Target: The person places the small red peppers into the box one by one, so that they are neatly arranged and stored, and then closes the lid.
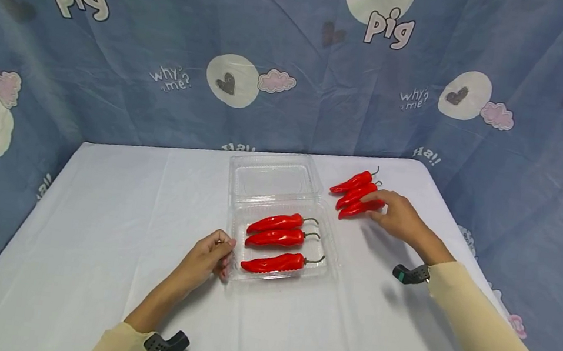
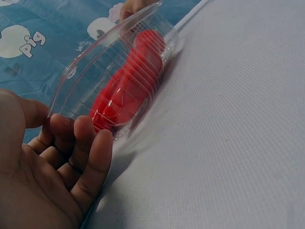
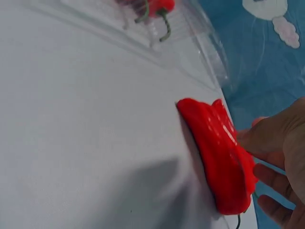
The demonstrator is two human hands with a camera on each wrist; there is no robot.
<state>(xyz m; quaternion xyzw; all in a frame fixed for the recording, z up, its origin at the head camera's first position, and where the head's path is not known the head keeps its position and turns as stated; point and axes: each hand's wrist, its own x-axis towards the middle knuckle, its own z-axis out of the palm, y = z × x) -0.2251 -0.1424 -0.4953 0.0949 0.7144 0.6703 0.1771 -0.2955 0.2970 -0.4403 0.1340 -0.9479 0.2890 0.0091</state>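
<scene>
A clear hinged plastic container [image 1: 285, 203] lies with its lid folded back, and three red chili peppers [image 1: 275, 262] rest in its base. My left hand [image 1: 209, 252] pinches the left rim of the base between thumb and fingers; the left wrist view shows the fingertips [image 2: 99, 143] along the wall. Right of the container, three more red chili peppers [image 1: 352, 182] lie side by side on the cloth. Over the nearest of these is my right hand [image 1: 398, 216], thumb and fingers apart on either side of it. The right wrist view shows this pepper [image 3: 219, 157] beside the fingers [image 3: 274, 183].
A white cloth [image 1: 108, 236] covers the table. Behind it and at both sides hangs a blue printed curtain [image 1: 281, 15]. The raised lid [image 1: 276, 175] lies toward the back edge, left of the loose peppers. Each wrist wears a black camera mount [image 1: 167, 345].
</scene>
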